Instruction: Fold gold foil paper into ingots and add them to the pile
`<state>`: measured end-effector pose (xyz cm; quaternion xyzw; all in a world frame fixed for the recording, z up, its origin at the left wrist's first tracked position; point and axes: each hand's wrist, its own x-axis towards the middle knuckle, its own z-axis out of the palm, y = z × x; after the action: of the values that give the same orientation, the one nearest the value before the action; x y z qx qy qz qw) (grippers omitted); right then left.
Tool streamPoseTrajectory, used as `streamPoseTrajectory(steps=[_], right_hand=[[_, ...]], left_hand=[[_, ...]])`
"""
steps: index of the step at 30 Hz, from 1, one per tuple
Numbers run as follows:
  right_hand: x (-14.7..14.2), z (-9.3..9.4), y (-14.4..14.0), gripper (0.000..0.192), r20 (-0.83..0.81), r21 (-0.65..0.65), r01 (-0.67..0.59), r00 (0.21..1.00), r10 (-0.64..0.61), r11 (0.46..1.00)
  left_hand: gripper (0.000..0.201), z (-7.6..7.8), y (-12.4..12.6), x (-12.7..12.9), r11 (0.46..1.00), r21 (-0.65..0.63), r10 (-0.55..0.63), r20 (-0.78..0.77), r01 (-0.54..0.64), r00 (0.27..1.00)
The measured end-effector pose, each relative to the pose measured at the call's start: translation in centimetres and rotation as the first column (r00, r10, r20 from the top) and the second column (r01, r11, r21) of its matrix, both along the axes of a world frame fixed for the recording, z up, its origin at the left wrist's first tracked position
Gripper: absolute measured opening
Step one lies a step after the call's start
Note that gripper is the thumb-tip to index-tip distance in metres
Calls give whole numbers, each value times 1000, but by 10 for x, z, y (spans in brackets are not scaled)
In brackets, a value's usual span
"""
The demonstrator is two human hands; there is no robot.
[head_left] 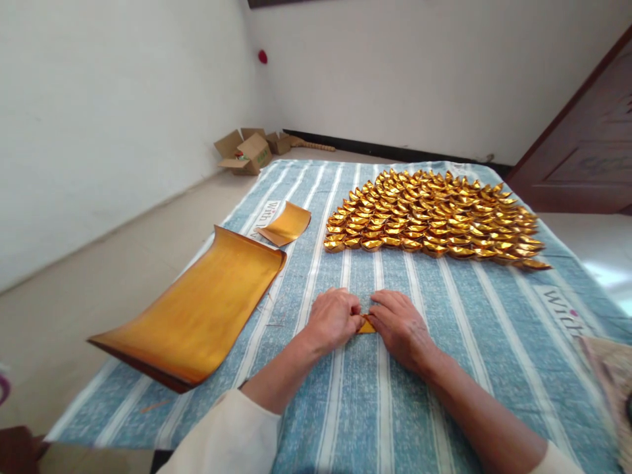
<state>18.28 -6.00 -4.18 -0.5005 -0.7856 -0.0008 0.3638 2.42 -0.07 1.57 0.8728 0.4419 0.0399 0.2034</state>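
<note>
A blue-and-white striped cloth (444,368) covers the desk. At its far side lies a broad spread of folded gold paper ingots (434,214); to the left, a curled stack of large gold foil sheets (197,309), and a smaller curled gold sheet (286,224) beyond it. Both hands, left (333,319) and right (401,327), press down, fingers curled, pinching a small, flat, partly folded gold paper piece (366,325) between them.

A table under a blue-and-white striped cloth (444,342) carries everything. On the far right lie rows of folded gold paper ingots (434,214). At the left rests a curling stack of gold paper sheets (197,309), with one smaller gold sheet (286,224) just beyond it.
</note>
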Motion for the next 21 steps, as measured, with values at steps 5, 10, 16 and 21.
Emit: streamPoseTrajectory(steps=[5,10,16,21], right_hand=[[7,5,-2,16,-126,2,-14,992,14,1000],[11,15,-5,14,-217,-32,-141,967,131,989],[9,21,-8,13,-206,12,-181,962,179,983],[7,24,-10,14,-166,36,-177,970,180,984]], left_hand=[[18,0,0,-5,992,-105,-43,230,68,972],[17,4,-6,-10,993,-26,-101,312,114,945],[16,7,-12,-14,986,39,-165,341,161,926],[12,8,-13,-14,981,59,-194,337,186,921]])
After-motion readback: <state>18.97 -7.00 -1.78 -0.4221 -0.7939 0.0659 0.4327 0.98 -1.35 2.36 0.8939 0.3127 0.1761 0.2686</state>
